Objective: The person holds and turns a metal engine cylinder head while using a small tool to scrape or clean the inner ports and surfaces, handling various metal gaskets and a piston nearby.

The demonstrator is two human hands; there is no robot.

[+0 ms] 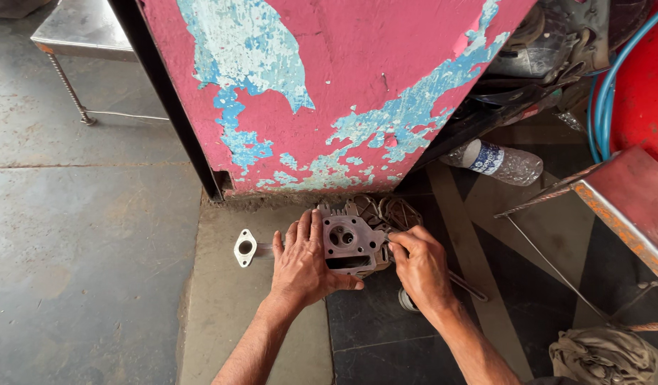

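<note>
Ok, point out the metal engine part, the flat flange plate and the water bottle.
Engine part (349, 244): head view, its top face beside the round port.
Flange plate (245, 248): head view, the rim around its centre hole.
Water bottle (501, 162): head view, its clear body beside the label.

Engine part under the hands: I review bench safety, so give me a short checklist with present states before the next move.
1. Left hand steadies the metal engine part: ok.
2. Right hand closed on a thin tool at the part's side: ok; tool tip cannot tell.
3. Part rests flat on the floor: cannot tell.
4. Flange gasket lies apart, left of the hands: ok.
5. Plastic bottle away from the hands: ok.
</note>
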